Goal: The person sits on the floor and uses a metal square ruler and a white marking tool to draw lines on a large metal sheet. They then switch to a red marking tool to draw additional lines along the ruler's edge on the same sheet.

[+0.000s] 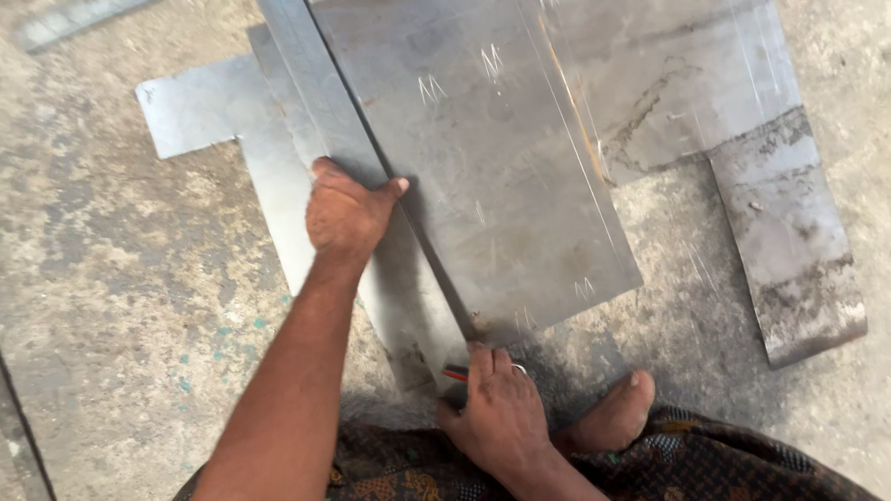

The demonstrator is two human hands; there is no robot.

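Note:
A large grey metal sheet [481, 149] lies on the concrete floor, with scratch marks on its surface. Along its left edge runs a long, narrow metal strip [303, 86], set diagonally. My left hand [347, 213] presses down on this strip, fingers curled over it and the thumb reaching to the sheet's edge. My right hand [500, 410], a ring on one finger, sits at the sheet's near corner and holds a small red-handled tool [455, 372], whose tip is hidden.
An L-shaped sheet piece [194, 106] lies under the strip at the left. Another sheet [688, 60] with a rusty, stained strip [796, 255] lies at the right. My bare foot [613, 413] and patterned cloth [695, 465] are at the bottom.

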